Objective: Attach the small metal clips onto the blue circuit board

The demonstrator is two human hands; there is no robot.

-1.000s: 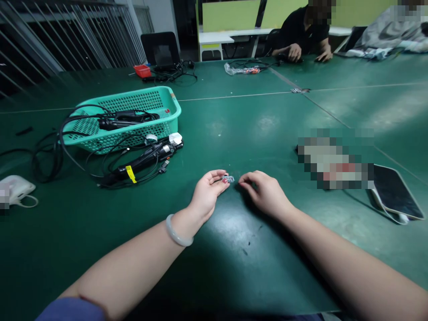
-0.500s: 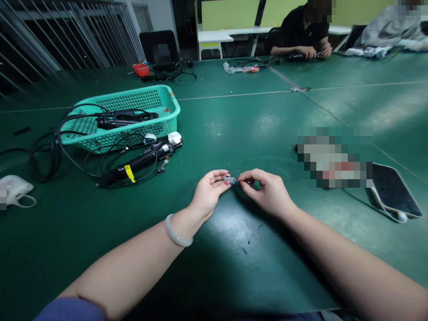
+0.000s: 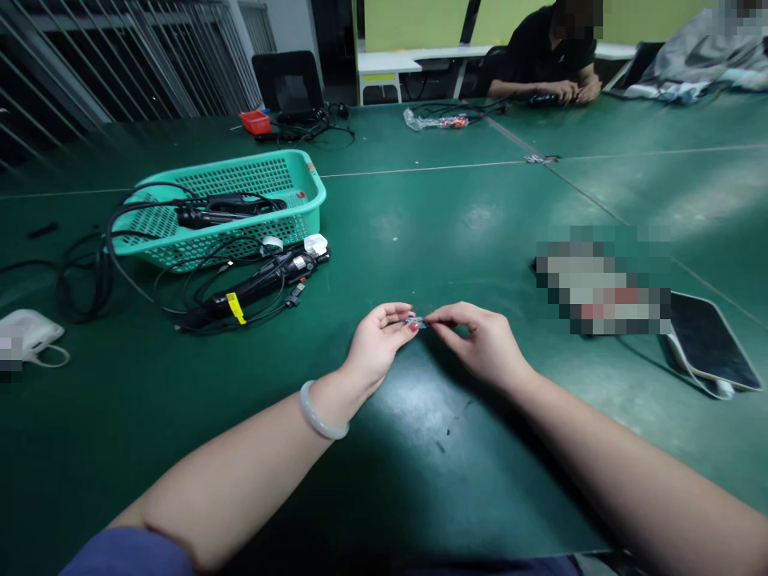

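Note:
My left hand (image 3: 379,340) pinches a small flat grey-and-white patterned piece (image 3: 416,322) between thumb and fingers. The piece is too small for me to tell its kind. At its right end, the thumb and forefinger of my right hand (image 3: 477,340) are pressed together, seemingly on its edge; the fingertips hide the exact contact. Both hands are just above the green table (image 3: 384,472). Left of them lies a black tool-like cylinder (image 3: 258,286) with a yellow tag and coiled cables.
A turquoise basket (image 3: 234,172) holds black devices and cables. To the right lie a blurred-out object (image 3: 588,280) and a phone (image 3: 714,340) with a white cable. A white device (image 3: 30,332) sits at far left. Across the table, a person (image 3: 546,60) handles something black.
My right thumb and forefinger have closed together at the piece's right end. The piece now looks flatter, tilted away. The whole view has shifted slightly.

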